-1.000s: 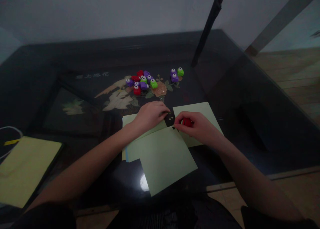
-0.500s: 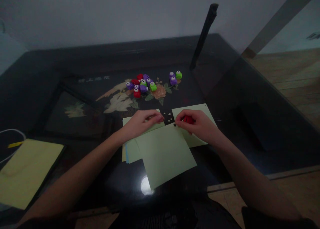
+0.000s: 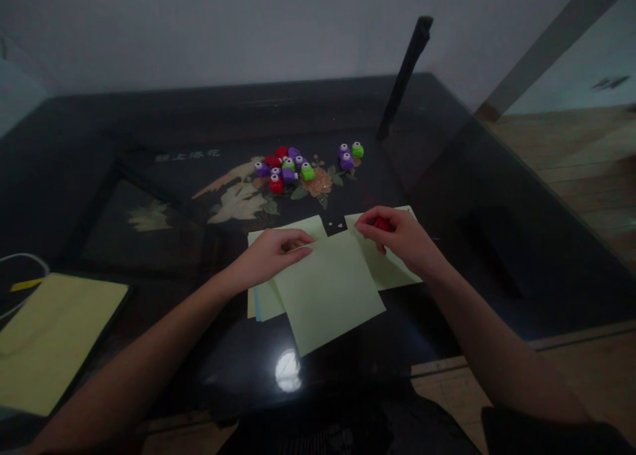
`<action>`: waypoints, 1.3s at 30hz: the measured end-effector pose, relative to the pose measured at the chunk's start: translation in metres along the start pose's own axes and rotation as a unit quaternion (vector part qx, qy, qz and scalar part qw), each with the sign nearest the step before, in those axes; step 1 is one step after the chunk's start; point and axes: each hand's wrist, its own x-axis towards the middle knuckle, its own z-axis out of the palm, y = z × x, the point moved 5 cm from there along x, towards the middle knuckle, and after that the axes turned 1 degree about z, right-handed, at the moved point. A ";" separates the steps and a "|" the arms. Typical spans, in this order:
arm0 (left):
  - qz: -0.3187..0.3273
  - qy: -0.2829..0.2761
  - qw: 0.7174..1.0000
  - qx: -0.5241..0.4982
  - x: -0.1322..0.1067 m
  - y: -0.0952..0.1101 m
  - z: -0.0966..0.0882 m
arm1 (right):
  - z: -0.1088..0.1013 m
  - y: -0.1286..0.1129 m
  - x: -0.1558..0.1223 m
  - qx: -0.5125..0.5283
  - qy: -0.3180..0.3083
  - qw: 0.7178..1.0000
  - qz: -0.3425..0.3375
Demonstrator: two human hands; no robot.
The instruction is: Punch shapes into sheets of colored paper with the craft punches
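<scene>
The right hand [image 3: 397,235] grasps one red punch [image 3: 382,224], right of centre frame, by the top corner of one pale green sheet [image 3: 332,289]. The left hand [image 3: 271,253] half-curls at that sheet's left side; whether it pinches, I cannot tell. Above lie two white scraps [image 3: 340,226], then thirteen more punches [image 3: 289,166], upper centre.

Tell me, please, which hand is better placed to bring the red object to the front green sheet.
Probably the right hand: it holds the red object near the upper right corner of the front green sheet, while the left hand lies at the sheet's left side.
</scene>
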 end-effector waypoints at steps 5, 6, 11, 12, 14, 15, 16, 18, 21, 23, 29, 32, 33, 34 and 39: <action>0.004 0.004 1.000 0.018 -0.001 0.005 0.000 | 0.006 -0.009 -0.004 -0.051 -0.029 0.998 -0.009; 0.007 0.006 1.000 0.021 -0.001 0.005 0.000 | 0.007 -0.011 -0.005 -0.062 -0.027 0.998 -0.018; 0.021 0.007 1.000 0.018 -0.002 0.003 0.000 | 0.007 -0.015 -0.006 -0.091 0.002 0.994 -0.058; 0.021 0.007 1.000 0.015 -0.002 0.002 -0.001 | 0.006 -0.014 -0.006 -0.088 0.005 0.994 -0.060; 0.017 0.011 1.000 0.008 -0.003 -0.001 -0.003 | 0.004 -0.012 -0.005 -0.080 0.007 0.995 -0.058; 0.013 0.015 1.000 0.006 -0.003 -0.003 -0.005 | 0.003 -0.011 -0.004 -0.078 0.005 0.995 -0.055; 0.008 0.021 1.000 0.003 -0.003 -0.004 -0.007 | 0.003 -0.010 -0.003 -0.079 -0.003 0.996 -0.052; -0.003 0.031 0.999 -0.006 -0.003 -0.006 -0.010 | 0.005 -0.008 -0.002 -0.093 -0.040 0.994 -0.047; -0.010 0.041 0.999 -0.026 -0.004 -0.006 -0.012 | 0.007 -0.007 -0.002 -0.121 -0.101 0.987 -0.041; -0.006 0.056 0.998 -0.037 -0.004 -0.005 -0.013 | 0.003 -0.006 -0.003 -0.113 -0.111 0.987 -0.026; 0.044 0.169 0.984 -0.019 -0.006 0.007 -0.022 | -0.051 0.002 -0.011 -0.050 -0.040 0.996 0.057; 0.103 0.134 0.985 0.031 -0.008 0.024 -0.006 | -0.085 0.017 -0.017 -0.068 -0.003 0.992 0.107; 0.131 0.110 0.984 0.051 -0.009 0.030 0.002 | -0.093 0.023 -0.018 -0.077 -0.003 0.990 0.121; 0.158 0.083 0.981 0.071 -0.011 0.036 0.012 | -0.100 0.028 -0.019 -0.089 -0.004 0.987 0.131; 0.247 -0.017 0.948 0.199 -0.025 0.048 0.059 | -0.111 0.045 -0.012 -0.144 -0.002 0.980 0.140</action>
